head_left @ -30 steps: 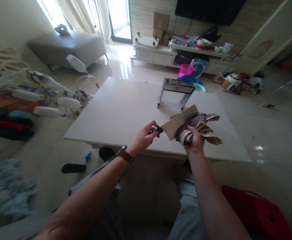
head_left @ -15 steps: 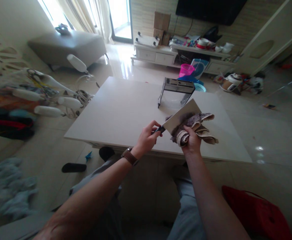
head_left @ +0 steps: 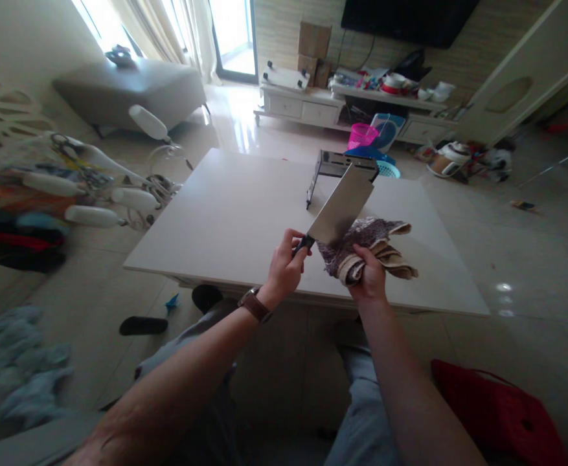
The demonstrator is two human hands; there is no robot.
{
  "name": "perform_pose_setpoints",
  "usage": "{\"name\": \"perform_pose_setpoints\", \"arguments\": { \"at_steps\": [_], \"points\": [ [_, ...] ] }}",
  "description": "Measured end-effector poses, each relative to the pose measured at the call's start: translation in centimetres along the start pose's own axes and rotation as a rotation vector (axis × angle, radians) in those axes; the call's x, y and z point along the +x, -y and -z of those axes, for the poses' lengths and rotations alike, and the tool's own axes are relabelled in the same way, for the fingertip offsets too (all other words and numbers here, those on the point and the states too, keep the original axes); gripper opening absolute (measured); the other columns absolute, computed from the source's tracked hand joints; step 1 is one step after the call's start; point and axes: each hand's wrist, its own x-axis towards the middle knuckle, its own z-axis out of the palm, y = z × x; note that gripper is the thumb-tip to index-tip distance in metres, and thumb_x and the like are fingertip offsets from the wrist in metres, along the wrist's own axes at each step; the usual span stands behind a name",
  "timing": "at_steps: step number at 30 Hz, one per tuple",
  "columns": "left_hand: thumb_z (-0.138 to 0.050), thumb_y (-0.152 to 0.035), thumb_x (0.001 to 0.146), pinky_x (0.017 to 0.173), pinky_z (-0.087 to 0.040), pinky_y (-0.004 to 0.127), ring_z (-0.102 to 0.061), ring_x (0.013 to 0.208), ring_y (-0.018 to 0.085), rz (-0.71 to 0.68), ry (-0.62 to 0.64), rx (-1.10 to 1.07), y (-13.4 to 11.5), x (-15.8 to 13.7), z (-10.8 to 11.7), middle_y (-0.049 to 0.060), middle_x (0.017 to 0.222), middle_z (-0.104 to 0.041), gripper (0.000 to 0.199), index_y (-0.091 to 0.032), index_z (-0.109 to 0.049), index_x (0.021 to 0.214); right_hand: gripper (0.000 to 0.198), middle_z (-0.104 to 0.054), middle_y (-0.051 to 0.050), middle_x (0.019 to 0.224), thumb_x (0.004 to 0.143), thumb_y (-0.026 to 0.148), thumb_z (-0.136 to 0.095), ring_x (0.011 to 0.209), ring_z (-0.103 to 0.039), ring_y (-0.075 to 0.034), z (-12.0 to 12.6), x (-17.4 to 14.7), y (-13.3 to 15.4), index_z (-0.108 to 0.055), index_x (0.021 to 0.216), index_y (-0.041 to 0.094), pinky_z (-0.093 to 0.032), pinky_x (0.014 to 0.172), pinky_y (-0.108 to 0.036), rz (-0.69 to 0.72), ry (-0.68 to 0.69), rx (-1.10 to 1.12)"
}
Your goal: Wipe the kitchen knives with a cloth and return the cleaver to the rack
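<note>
My left hand (head_left: 287, 262) is closed round the black handle of a cleaver (head_left: 340, 206), its broad metal blade slanting up and to the right. Bunched in my right hand (head_left: 370, 275) is a brown-and-cream cloth (head_left: 342, 254), folded in loose layers with the thumb on top. The blade's lower edge overlaps the cloth in view; whether they touch I cannot tell. Behind the blade, a dark-framed knife rack (head_left: 317, 181) with clear sides stands on the white table (head_left: 225, 213), partly hidden by the cleaver.
Past the table's far edge are a pink basket (head_left: 361, 134) and a light-blue basket (head_left: 388, 169). A white lamp with several shades (head_left: 94, 216) lies at the left. On the floor at lower right sits a red bag (head_left: 497, 408).
The cleaver has tilted more upright, its blade rising and moving left off part of the cloth. My right hand and the cloth have shifted slightly left.
</note>
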Motion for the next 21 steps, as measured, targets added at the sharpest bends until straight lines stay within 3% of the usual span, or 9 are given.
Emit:
{"name": "perform_pose_setpoints", "arguments": {
  "at_steps": [4,9,17,21],
  "points": [
    [-0.05,-0.027,0.098,0.049,-0.037,0.021,-0.049,0.052,0.007,-0.024,0.004,0.077,0.4,-1.0,-1.0,-0.003,0.089,-0.065,0.015,-0.024,-0.046,0.112,0.028,-0.077,0.002,0.086,0.063,0.018,-0.082,0.078,-0.075,-0.016,-1.4,-1.5,-0.8,-0.068,0.087,0.02,-0.066,0.073,-0.031,-0.066,0.043,0.029],
    [-0.047,-0.027,0.099,0.053,-0.037,0.022,-0.05,0.056,0.009,0.0,0.013,0.121,1.1,-2.4,-2.7,-0.002,0.088,-0.062,0.016,-0.025,-0.045,0.115,0.028,-0.077,-0.001,0.081,0.06,0.016,-0.083,0.068,-0.073,-0.017,-2.6,-2.9,-1.0,-0.07,0.084,0.016,-0.064,0.064,-0.031,-0.109,-0.052,0.025],
    [-0.051,-0.028,0.095,0.05,-0.037,0.021,-0.048,0.051,0.007,0.038,0.036,0.004,0.1,-1.2,-2.2,-0.004,0.082,-0.064,0.012,-0.023,-0.049,0.106,0.037,-0.077,0.0,0.086,0.055,0.015,-0.087,0.079,-0.075,-0.02,-2.2,-2.4,-0.3,-0.07,0.087,0.017,-0.066,0.074,-0.036,0.079,-0.034,-0.077],
    [-0.053,-0.029,0.093,0.046,-0.036,0.02,-0.048,0.048,0.006,0.071,0.02,-0.047,-0.2,-0.8,-1.6,-0.004,0.082,-0.065,0.012,-0.023,-0.048,0.102,0.039,-0.074,0.004,0.083,0.054,0.014,-0.087,0.077,-0.074,-0.018,-1.6,-1.6,0.3,-0.068,0.087,0.019,-0.065,0.071,-0.031,0.136,-0.058,-0.083]
  ]
}}
